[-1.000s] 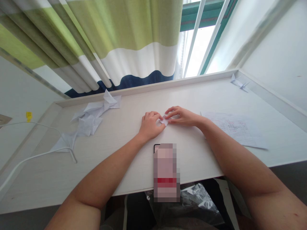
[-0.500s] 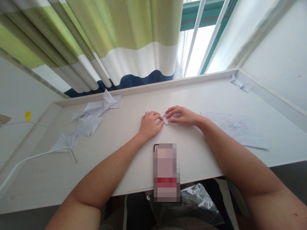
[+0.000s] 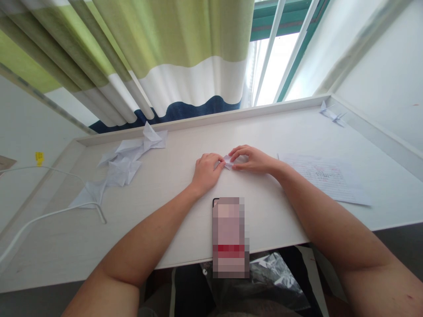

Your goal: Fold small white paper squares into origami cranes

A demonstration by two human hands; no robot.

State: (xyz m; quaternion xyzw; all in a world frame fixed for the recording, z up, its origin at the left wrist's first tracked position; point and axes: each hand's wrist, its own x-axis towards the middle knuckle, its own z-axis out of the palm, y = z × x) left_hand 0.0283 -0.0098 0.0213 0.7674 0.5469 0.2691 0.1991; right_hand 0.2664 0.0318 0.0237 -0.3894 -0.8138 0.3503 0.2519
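A small piece of folded white paper (image 3: 228, 162) lies between my two hands at the middle of the desk (image 3: 185, 220). My left hand (image 3: 209, 171) pinches its left side between thumb and fingers. From the right, my right hand (image 3: 250, 159) curls its fingers and thumb onto the paper's right edge. Part of the paper is hidden behind the fingertips. Nearer to me, below the hands, lies a phone (image 3: 229, 229) whose screen is blurred out.
Several folded white papers (image 3: 124, 169) lie at the left, beside a white cable (image 3: 66, 212). A written sheet (image 3: 325, 178) rests by my right forearm. Small folded paper cranes (image 3: 332, 115) sit in the far right corner. A raised rim (image 3: 205, 121) runs along the back, below a curtain (image 3: 194, 39).
The fingers of both hands have shifted slightly on the small paper, and its visible shape looks a little flatter. The other things on the desk stay where they were.
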